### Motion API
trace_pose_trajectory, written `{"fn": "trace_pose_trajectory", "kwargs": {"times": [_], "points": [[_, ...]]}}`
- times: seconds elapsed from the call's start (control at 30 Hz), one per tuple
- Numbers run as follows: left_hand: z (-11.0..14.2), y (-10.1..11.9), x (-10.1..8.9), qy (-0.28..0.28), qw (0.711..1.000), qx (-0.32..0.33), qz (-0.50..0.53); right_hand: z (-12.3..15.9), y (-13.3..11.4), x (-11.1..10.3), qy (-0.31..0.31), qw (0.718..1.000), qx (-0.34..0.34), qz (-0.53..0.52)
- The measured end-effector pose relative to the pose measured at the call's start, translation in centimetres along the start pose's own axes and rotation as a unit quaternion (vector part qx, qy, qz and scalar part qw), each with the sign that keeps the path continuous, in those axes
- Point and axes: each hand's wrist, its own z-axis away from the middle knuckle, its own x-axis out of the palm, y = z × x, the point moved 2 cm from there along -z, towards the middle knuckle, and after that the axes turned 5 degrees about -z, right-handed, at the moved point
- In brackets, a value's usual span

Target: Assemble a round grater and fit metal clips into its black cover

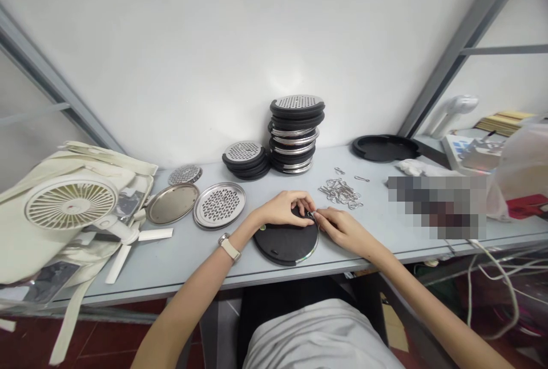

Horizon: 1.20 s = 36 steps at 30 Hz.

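While we work at the front of the surface [180, 260], our left hand [280, 209] curls its fingers [303, 202] closed over a black disc [285, 242], and our right hand [342, 231] pinches a small metal clip [311, 216] at the disc's edge. A tall stack [294, 135] of black-and-steel discs looks done; still apparently left are the loose clips [340, 193] piled nearby and a perforated plate [219, 205] lying flat.
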Motion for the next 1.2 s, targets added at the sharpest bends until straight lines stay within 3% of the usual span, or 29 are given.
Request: {"fn": "trace_pose_trajectory", "kwargs": {"times": [0.23, 1.2], "points": [[0.13, -0.16, 0.07, -0.001, 0.998, 0.0, 0.055, 0.03, 0.02, 0.05, 0.0, 1.0, 0.003, 0.002], [0.14, -0.26, 0.01, -0.016, 0.996, 0.007, 0.085, 0.0, 0.52, 0.36, 0.009, 0.999, 0.021, -0.029]]}}
